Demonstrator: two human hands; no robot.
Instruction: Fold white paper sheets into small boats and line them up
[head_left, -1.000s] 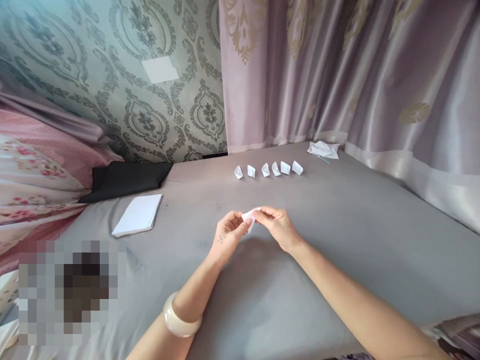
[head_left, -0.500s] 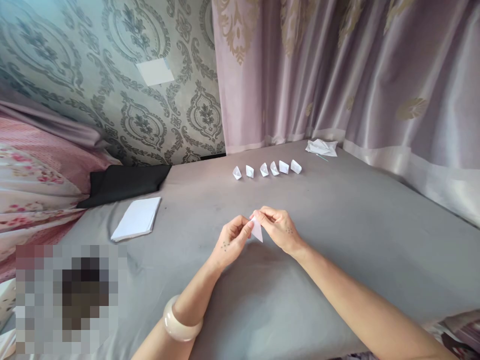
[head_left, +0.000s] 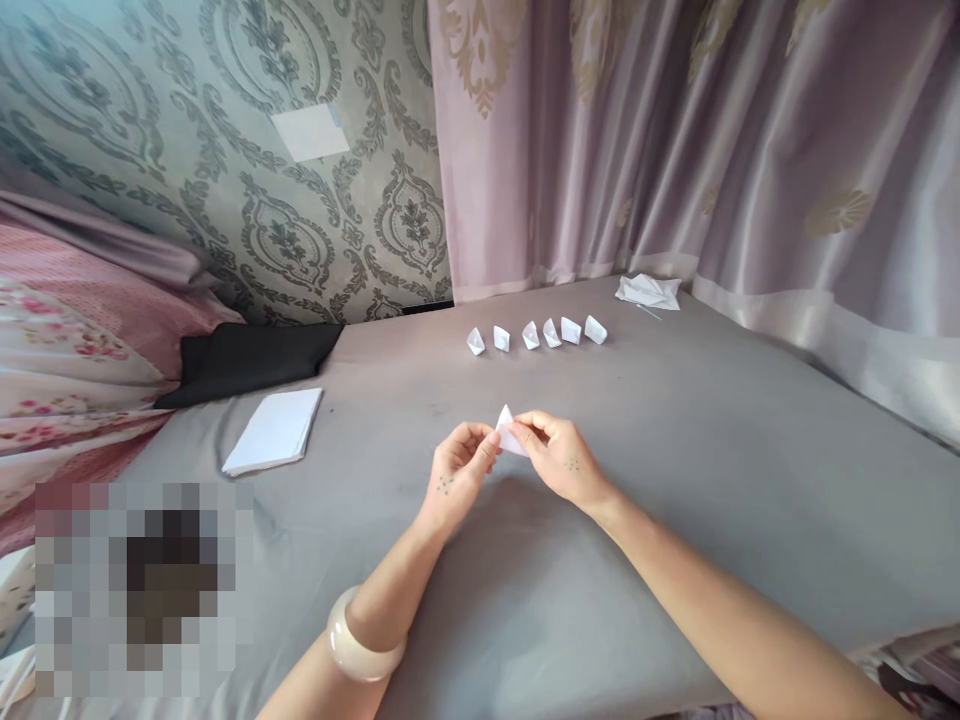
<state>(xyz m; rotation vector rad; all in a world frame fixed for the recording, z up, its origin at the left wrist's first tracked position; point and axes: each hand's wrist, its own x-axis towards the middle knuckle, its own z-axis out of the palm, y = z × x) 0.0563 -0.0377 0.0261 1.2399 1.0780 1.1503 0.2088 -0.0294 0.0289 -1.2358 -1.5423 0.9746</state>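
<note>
Left hand (head_left: pixel 454 474) and right hand (head_left: pixel 568 462) pinch the folded paper (head_left: pixel 508 432) from opposite sides, seemingly for steadiness, with six paper pieces (head_left: pixel 552 333) clear at twelve o'clock.

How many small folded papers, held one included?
7: held piece between left hand and right hand; beyond them, in a row, leftmost piece, second piece, third piece, fourth piece, fifth piece, rightmost piece. The far-right pile may hide more.

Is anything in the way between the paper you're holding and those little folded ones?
Nothing visible. The left hand and right hand pinch the folded paper, and nothing stands on the gray cloth between it and the row of small folded papers.
</note>
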